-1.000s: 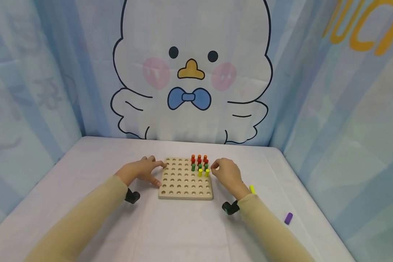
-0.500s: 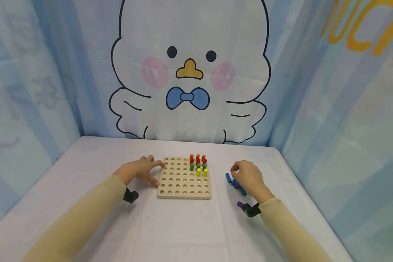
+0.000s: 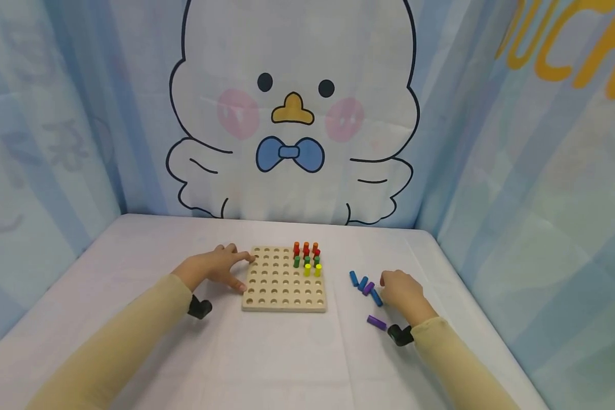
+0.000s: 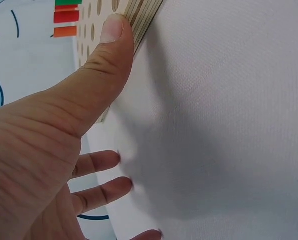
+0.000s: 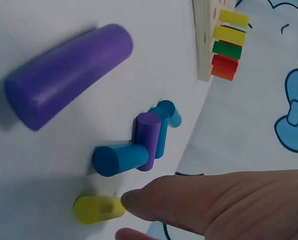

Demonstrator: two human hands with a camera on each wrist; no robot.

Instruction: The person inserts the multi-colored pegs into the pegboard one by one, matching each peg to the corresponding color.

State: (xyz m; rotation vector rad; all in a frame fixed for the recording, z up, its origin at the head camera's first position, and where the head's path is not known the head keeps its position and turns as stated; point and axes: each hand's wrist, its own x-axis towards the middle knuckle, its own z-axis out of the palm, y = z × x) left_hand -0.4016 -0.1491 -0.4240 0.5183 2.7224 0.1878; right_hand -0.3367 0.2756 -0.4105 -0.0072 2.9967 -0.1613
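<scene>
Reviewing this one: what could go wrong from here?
The loose yellow peg lies on its side right by the right hand, so a clumsy pinch might roll it away.

A blue peg and a purple peg lie close by; the fingers could knock them.

The left hand is only at the left edge of the board, so a hard push on a peg might shift it.

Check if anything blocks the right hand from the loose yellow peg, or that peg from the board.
Nothing visible between the right hand and the yellow peg. Between it and the board, three blue pegs and a purple peg lie on the table; lifting over them should probably clear.
</scene>
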